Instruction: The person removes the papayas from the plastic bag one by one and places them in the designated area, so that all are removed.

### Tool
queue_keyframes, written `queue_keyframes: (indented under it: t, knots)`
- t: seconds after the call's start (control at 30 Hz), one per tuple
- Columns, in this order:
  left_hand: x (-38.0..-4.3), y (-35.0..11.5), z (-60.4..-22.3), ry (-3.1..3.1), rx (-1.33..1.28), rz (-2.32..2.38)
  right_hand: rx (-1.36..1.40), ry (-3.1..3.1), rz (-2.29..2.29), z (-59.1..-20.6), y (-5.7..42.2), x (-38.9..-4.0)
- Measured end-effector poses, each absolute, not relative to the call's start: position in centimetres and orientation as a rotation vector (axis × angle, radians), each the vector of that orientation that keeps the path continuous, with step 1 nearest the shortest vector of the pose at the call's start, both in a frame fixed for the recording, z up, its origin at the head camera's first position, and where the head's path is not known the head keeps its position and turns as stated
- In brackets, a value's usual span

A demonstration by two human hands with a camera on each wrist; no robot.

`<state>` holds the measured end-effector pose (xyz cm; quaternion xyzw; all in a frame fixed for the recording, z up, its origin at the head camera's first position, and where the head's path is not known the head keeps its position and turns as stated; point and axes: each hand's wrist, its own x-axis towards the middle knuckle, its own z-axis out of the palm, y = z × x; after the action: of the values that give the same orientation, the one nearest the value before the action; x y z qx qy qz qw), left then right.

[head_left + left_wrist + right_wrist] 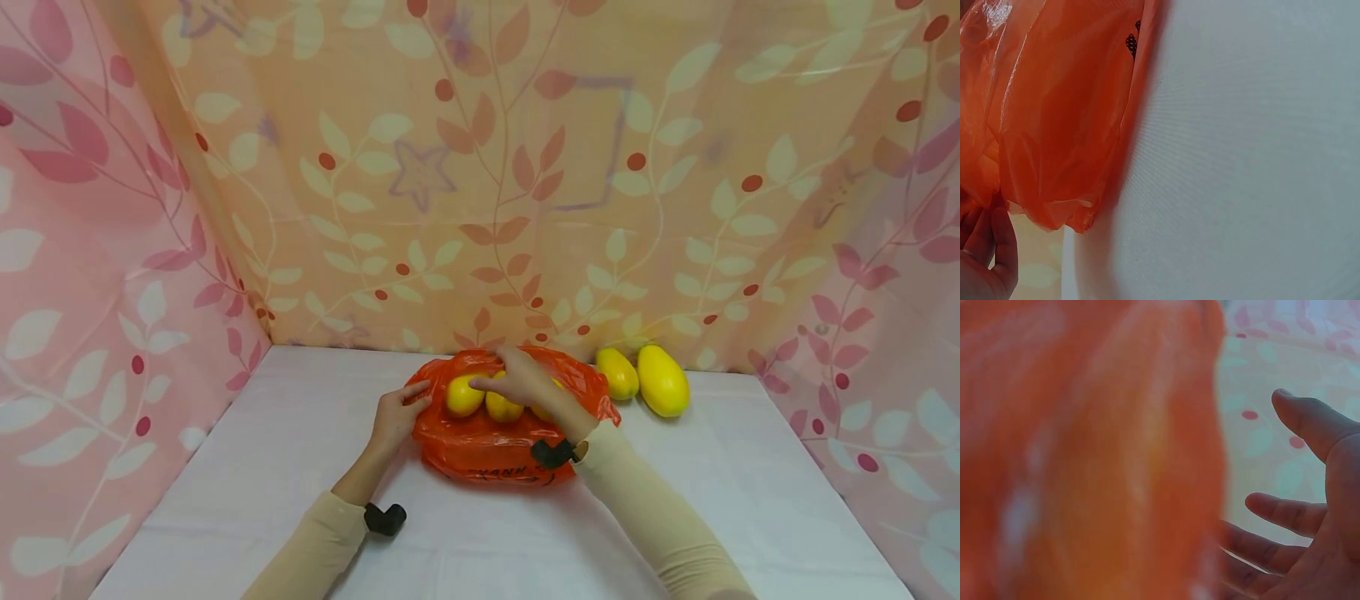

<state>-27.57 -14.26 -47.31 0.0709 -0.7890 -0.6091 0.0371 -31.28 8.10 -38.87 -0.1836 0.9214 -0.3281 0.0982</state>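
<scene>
A red-orange plastic bag [480, 454] lies on the white table with dark lettering on its front. Several round yellow fruits [463, 397] show at its top, framed by red plastic. At the bag's left side is my left hand [393, 421], its fingertips touching the edge and its thumb apart from the fingers. My right hand [521, 379] reaches over the fruits from the right with fingers spread, partly covering them. In the right wrist view that hand's thumb and fingers [1279, 515] stand apart beside the blurred bag [1097, 450].
Two larger, longer yellow fruits, a smaller one [617, 374] and a bigger one [663, 382], lie at the back right of the bag. Leaf-patterned cloth [495, 167] walls the back and sides of the white table [247, 500].
</scene>
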Motion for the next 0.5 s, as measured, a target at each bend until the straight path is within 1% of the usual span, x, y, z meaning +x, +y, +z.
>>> queue_keyframes:
  t: [0.13, 0.5]
  knots:
    - [-27.6, -14.3, -47.3, -2.417, 0.22, -1.876, -0.582, 2.763, -0.876, -39.6, 7.2, -31.4]
    - [-27.6, -14.4, -47.3, -2.422, 0.246, -1.88, -0.673, 2.731, -0.827, -40.6, 5.7, -31.6]
